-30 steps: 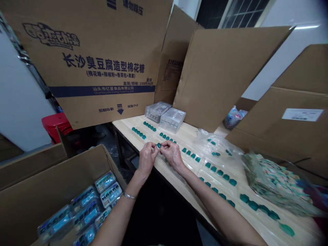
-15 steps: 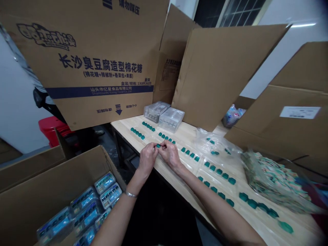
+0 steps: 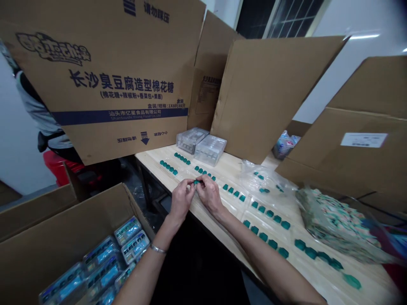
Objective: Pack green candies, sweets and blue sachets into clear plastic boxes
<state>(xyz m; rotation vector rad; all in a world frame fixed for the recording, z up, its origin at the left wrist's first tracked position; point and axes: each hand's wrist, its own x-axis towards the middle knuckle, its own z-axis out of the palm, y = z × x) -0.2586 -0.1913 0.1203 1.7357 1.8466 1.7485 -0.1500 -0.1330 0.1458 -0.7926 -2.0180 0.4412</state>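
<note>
My left hand point(image 3: 181, 197) and my right hand point(image 3: 208, 195) meet over the near edge of the wooden table point(image 3: 222, 167). Both pinch one small teal piece point(image 3: 196, 182) between their fingertips. Rows of the same teal pieces point(image 3: 269, 213) lie on the table in clear trays to the right and behind my hands. A silver bracelet sits on my left wrist.
An open carton point(image 3: 63, 237) at the lower left holds several blue packed boxes point(image 3: 129, 231). Two clear plastic boxes point(image 3: 210, 149) stand at the table's back. Large cardboard sheets point(image 3: 270, 93) wall the table. A pile of printed packets point(image 3: 337, 224) lies right. A person stands far left.
My hands stay together on the teal piece, with the fingers drawn slightly closer. The view has shifted a little, and the person at the far left shows more.
</note>
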